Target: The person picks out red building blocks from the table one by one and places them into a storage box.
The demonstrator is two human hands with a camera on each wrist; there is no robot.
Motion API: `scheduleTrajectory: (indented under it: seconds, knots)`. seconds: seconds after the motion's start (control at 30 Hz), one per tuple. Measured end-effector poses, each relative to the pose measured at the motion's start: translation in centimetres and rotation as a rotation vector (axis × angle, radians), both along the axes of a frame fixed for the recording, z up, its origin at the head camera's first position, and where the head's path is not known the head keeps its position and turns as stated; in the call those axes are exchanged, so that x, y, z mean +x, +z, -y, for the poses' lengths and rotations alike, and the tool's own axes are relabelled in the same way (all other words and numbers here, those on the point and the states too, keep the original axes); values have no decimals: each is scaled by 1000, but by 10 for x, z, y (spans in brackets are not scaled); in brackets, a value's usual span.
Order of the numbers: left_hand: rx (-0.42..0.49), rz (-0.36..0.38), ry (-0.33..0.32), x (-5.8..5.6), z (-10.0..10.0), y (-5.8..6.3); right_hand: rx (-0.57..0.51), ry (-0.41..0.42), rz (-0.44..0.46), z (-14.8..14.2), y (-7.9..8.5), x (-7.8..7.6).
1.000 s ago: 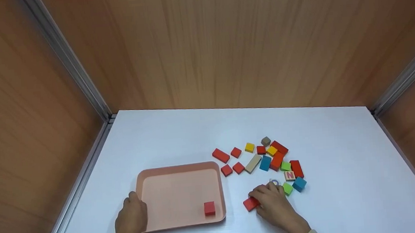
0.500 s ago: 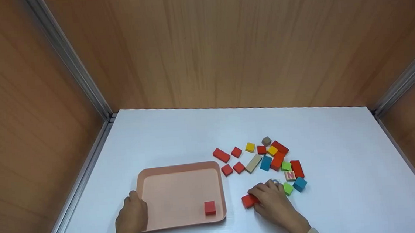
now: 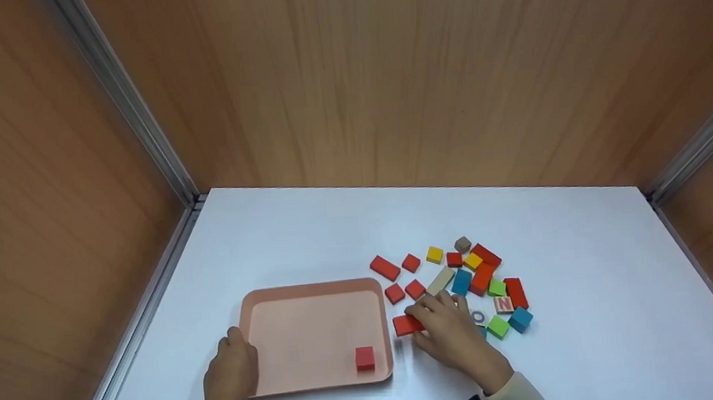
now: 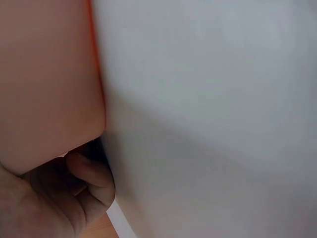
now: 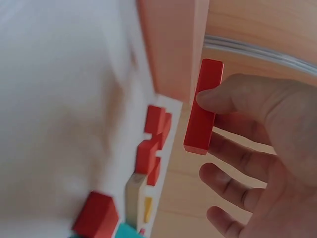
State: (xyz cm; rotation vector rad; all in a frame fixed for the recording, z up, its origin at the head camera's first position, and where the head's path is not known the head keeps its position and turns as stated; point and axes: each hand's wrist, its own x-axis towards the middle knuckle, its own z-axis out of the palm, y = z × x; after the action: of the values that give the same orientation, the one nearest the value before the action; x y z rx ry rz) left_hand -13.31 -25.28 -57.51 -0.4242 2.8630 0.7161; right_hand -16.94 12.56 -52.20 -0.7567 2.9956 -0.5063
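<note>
My right hand [image 3: 448,332] pinches a long red block [image 3: 408,324] between thumb and fingers, just right of the tray's right rim. In the right wrist view the thumb lies across the middle of that red block [image 5: 203,109], and the lower fingers are spread off it. The pink tray [image 3: 303,331] rests on the white table with one red cube [image 3: 364,358] in its near right corner. My left hand [image 3: 231,365] grips the tray's left edge. In the left wrist view its fingers [image 4: 91,176] curl at the tray's wall [image 4: 49,89].
Right of the tray lie loose blocks: several red ones [image 3: 385,268], a beige plank [image 3: 441,280], yellow cubes [image 3: 434,255], green cubes [image 3: 498,327], blue blocks [image 3: 520,319], and letter blocks marked N [image 3: 503,305] and O [image 3: 478,317]. Wooden walls [image 3: 347,86] enclose the table.
My right hand has raised the red block and carried it left and away from me, towards the tray. The O block and part of a blue block now show. My left hand keeps its place.
</note>
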Motion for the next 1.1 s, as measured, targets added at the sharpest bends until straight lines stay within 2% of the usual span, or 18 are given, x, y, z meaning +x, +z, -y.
scheduleTrajectory:
  seconds: [0.27,0.43,0.63,0.83,1.1]
  knots:
    - [13,-42,9,2,1,2,-41,77,-54,33,15,-9]
    - [2,-69,3,3,1,-1,-31,100,-60,52,18,-14]
    - [3,-60,35,2,-1,-3,-28,112,-44,69,18,-16]
    - [25,-58,44,2,-2,-3,-11,114,3,76,11,-19]
    - [38,-68,51,5,-1,-2,3,155,61,83,-7,-22]
